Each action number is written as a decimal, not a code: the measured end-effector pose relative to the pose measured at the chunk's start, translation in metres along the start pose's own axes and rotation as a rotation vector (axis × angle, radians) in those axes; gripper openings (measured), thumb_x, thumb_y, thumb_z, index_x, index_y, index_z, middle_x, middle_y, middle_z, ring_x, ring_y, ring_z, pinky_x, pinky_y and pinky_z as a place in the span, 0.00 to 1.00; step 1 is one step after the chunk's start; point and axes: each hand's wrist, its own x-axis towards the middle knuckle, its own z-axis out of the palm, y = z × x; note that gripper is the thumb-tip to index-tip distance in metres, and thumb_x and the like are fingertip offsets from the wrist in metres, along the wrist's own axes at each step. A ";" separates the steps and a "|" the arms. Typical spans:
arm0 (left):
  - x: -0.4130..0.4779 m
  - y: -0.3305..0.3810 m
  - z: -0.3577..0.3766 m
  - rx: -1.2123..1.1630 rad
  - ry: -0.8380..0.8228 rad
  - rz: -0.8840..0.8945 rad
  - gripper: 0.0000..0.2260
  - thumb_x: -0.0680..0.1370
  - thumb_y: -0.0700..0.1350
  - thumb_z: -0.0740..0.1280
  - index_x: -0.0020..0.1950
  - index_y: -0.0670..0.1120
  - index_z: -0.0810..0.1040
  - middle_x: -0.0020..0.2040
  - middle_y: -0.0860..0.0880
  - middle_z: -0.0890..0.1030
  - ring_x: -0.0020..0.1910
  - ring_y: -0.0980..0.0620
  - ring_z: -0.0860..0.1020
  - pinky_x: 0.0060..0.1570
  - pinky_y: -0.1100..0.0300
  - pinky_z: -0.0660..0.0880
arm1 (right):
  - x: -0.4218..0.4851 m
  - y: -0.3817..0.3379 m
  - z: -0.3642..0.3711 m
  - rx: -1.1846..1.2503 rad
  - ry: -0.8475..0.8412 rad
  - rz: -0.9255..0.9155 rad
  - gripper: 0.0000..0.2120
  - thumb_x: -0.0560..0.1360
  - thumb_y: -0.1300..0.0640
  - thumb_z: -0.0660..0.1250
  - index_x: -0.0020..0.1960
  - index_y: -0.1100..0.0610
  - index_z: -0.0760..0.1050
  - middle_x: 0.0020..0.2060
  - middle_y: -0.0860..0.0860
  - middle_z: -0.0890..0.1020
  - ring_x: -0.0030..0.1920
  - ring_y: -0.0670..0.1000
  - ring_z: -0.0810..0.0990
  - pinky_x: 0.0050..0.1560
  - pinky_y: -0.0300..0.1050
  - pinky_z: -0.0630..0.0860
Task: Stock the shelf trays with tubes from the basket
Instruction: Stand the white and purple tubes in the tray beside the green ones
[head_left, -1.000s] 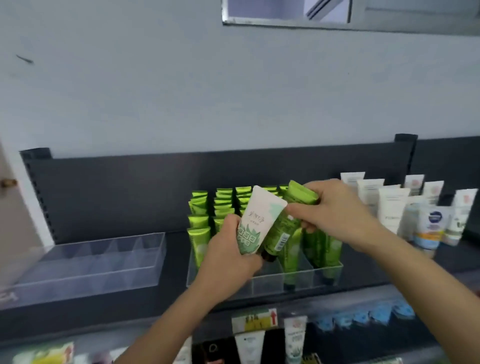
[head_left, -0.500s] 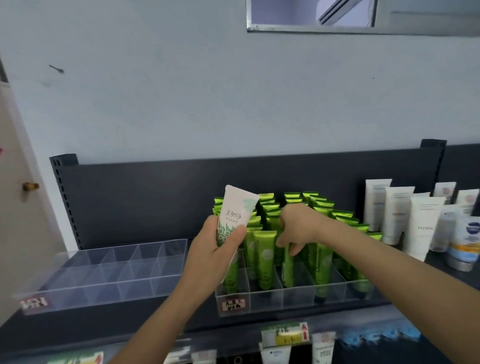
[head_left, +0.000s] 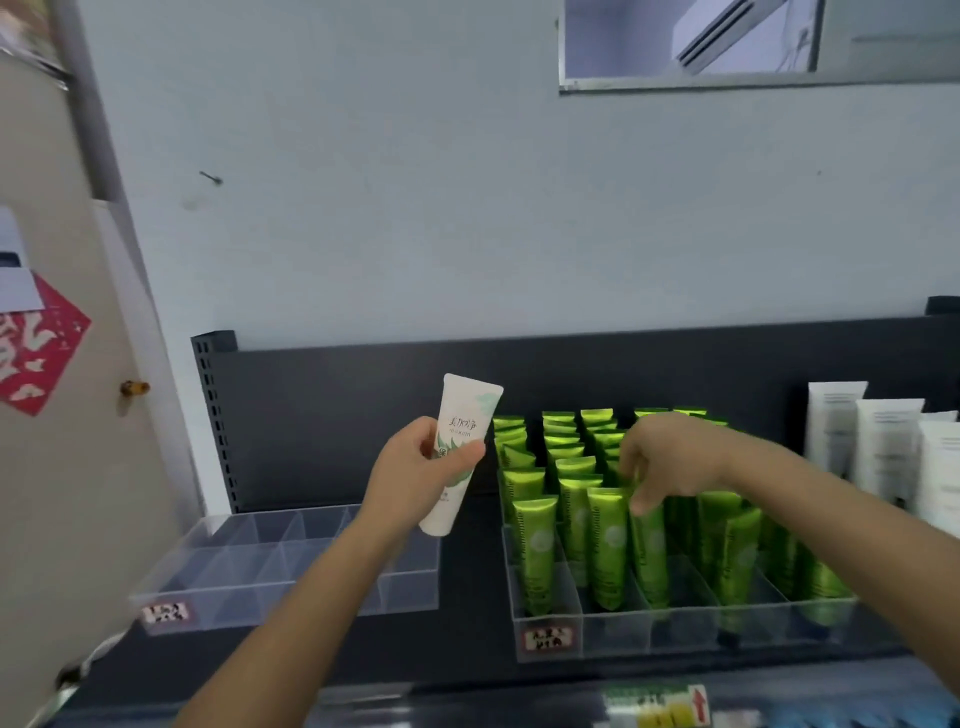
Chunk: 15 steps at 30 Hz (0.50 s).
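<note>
1. The left hand (head_left: 415, 467) grips the white tube (head_left: 464, 441) round its middle, with the thumb across the printed front and the fingers wrapped behind
2. The white tube is nearly upright and leans a little to the right, its flat crimped end up and its cap end down
3. It is in the air above the gap between the two trays, in front of the back panel (head_left: 337, 426), and touches nothing but the left hand
4. The right hand (head_left: 675, 457) hangs palm down over the green tubes (head_left: 605, 545), its fingers bent down among their tops
5. The thumb tip touches the top of a tube in the front row; I cannot tell whether the hand pinches that tube or only rests on it
6. The green tubes stand upright, caps down, in close rows that run from front to back in the compartments of the right tray (head_left: 613, 642)
7. The left tray (head_left: 260, 603), clear and divided like the other, lies on the shelf (head_left: 467, 639) to the left of the right tray and apart from it
8. The left forearm crosses above the right end of the left tray
9. A label (head_left: 549, 638) sits on the front wall of the right tray at its left corner; its writing is too blurred to read
10. Tall tubes (head_left: 883, 441), all white, stand on the shelf just right of the green tubes
11. At far left is a door (head_left: 62, 493) with a knob (head_left: 134, 387) and a red paper (head_left: 36, 358) stuck on it
</note>
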 end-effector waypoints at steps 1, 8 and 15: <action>0.008 -0.005 -0.005 0.019 0.010 -0.010 0.10 0.71 0.47 0.74 0.47 0.44 0.79 0.44 0.48 0.83 0.46 0.47 0.82 0.48 0.46 0.78 | 0.000 -0.003 -0.003 0.004 -0.006 -0.006 0.23 0.66 0.50 0.76 0.59 0.55 0.78 0.46 0.47 0.79 0.46 0.47 0.75 0.45 0.39 0.69; 0.061 -0.047 -0.025 0.185 0.089 -0.032 0.11 0.69 0.44 0.76 0.49 0.45 0.79 0.45 0.51 0.82 0.44 0.54 0.80 0.35 0.63 0.73 | 0.010 -0.024 -0.015 0.175 0.170 -0.055 0.07 0.67 0.57 0.75 0.43 0.53 0.79 0.35 0.42 0.78 0.38 0.44 0.77 0.36 0.35 0.69; 0.092 -0.082 -0.022 0.217 0.088 -0.054 0.13 0.70 0.42 0.75 0.51 0.44 0.76 0.47 0.49 0.80 0.47 0.51 0.79 0.34 0.64 0.71 | 0.048 -0.065 -0.008 0.341 0.272 -0.125 0.04 0.70 0.54 0.73 0.45 0.52 0.81 0.38 0.42 0.79 0.42 0.44 0.78 0.42 0.37 0.72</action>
